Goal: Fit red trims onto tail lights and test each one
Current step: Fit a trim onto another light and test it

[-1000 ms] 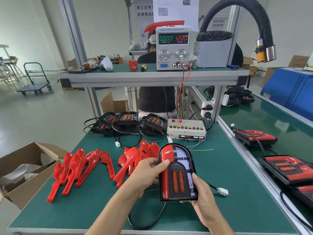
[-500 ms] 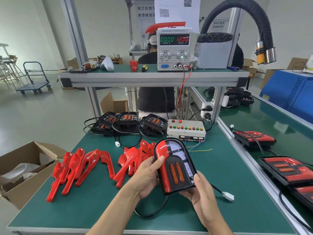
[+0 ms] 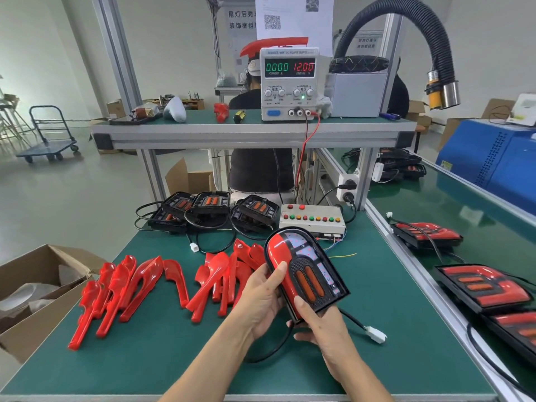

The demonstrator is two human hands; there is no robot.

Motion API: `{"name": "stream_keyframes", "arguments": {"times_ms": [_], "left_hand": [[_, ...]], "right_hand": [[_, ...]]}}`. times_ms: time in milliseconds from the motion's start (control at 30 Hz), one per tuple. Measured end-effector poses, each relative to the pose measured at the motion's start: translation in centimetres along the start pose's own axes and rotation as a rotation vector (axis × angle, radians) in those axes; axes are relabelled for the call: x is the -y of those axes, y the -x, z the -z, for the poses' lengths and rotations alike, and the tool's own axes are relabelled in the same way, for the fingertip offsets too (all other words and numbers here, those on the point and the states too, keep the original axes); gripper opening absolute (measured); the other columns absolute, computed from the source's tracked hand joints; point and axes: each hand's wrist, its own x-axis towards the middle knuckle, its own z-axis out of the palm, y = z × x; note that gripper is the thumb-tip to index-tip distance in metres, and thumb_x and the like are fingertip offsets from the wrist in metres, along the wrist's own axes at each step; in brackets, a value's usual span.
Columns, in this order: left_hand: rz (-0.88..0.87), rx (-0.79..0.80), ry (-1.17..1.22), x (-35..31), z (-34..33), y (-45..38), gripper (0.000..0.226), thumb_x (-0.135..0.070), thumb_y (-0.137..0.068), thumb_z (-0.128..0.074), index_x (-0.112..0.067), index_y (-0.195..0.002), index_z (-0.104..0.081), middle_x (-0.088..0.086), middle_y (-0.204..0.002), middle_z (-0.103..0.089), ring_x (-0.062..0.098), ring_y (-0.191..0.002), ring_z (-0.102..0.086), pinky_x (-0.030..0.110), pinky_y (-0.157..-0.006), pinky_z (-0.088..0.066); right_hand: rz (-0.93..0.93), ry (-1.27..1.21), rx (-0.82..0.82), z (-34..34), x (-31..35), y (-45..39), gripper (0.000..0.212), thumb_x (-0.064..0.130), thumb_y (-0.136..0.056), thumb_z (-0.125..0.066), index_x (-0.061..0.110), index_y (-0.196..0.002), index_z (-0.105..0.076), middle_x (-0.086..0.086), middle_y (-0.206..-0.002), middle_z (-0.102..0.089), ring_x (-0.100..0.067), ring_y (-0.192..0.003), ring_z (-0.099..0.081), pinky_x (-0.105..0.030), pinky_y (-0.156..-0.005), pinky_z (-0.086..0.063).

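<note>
I hold a black tail light (image 3: 307, 274) above the green table, tilted with its rounded end up and to the left. A red trim (image 3: 280, 256) sits along its left edge. My left hand (image 3: 262, 297) grips its left side, thumb on the trim. My right hand (image 3: 316, 323) holds the lower end, thumb on the face. Its cable ends in a white connector (image 3: 375, 334) lying on the table. Several loose red trims (image 3: 130, 288) lie to the left. Bare tail lights (image 3: 211, 203) sit at the back beside the button test box (image 3: 311, 217).
A power supply (image 3: 290, 82) reading 12.00 V stands on the upper shelf. An open cardboard box (image 3: 32, 288) sits at the left edge. Finished tail lights (image 3: 481, 285) lie on the bench to the right. A person sits behind the shelf. A black extraction hose (image 3: 429, 39) hangs at upper right.
The tail light has been tilted further to the left in my hands, and my right thumb has moved up onto its lower face. The connector slid a little.
</note>
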Motion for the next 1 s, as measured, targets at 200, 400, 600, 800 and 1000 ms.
{"name": "stream_keyframes", "arguments": {"times_ms": [200, 400, 600, 800, 1000], "left_hand": [[0.03, 0.03, 0.02, 0.3, 0.0, 0.3, 0.055, -0.035, -0.093, -0.068, -0.005, -0.138, -0.056, 0.018, -0.132, -0.066, 0.032, -0.119, -0.064, 0.043, -0.098, -0.055], [0.143, -0.001, 0.091, -1.0, 0.1, -0.5, 0.067, -0.07, -0.095, -0.04, -0.02, -0.127, -0.071, 0.011, -0.13, -0.069, 0.027, -0.121, -0.065, 0.05, -0.102, -0.05], [0.158, -0.045, 0.293, -1.2, -0.2, -1.1, 0.042, -0.043, -0.101, -0.05, -0.015, -0.106, -0.081, 0.013, -0.124, -0.072, 0.027, -0.108, -0.072, 0.044, -0.09, -0.056], [0.179, -0.081, 0.298, -1.2, 0.1, -1.4, 0.041, -0.041, -0.102, -0.05, -0.015, -0.101, -0.082, 0.013, -0.12, -0.073, 0.027, -0.104, -0.073, 0.046, -0.093, -0.053], [0.151, -0.092, 0.268, -0.7, 0.0, -1.2, 0.047, -0.05, -0.102, -0.047, -0.017, -0.105, -0.081, 0.012, -0.122, -0.072, 0.026, -0.109, -0.072, 0.044, -0.093, -0.053]], "right_hand": [[0.055, -0.057, -0.03, 0.1, -0.6, 0.1, 0.051, 0.051, -0.069, -0.081, 0.03, -0.115, -0.073, -0.008, -0.095, -0.078, -0.023, -0.075, -0.073, -0.034, -0.065, -0.059], [0.079, -0.063, -0.067, 0.3, -1.2, 0.1, 0.058, 0.041, -0.065, -0.085, 0.014, -0.115, -0.07, -0.013, -0.088, -0.077, -0.024, -0.069, -0.071, -0.031, -0.058, -0.057], [0.114, -0.032, -0.031, 0.2, -1.2, 0.2, 0.048, 0.022, -0.071, -0.082, 0.013, -0.116, -0.068, -0.011, -0.09, -0.077, -0.018, -0.073, -0.07, -0.03, -0.058, -0.057], [0.121, -0.042, -0.001, 0.3, -0.9, 0.4, 0.048, 0.02, -0.069, -0.08, 0.012, -0.114, -0.068, -0.012, -0.088, -0.077, -0.018, -0.073, -0.069, -0.029, -0.057, -0.056], [0.12, 0.003, -0.01, 0.2, -1.3, 0.3, 0.049, 0.024, -0.069, -0.083, 0.013, -0.114, -0.068, -0.011, -0.09, -0.078, -0.024, -0.078, -0.073, -0.03, -0.06, -0.058]]}}
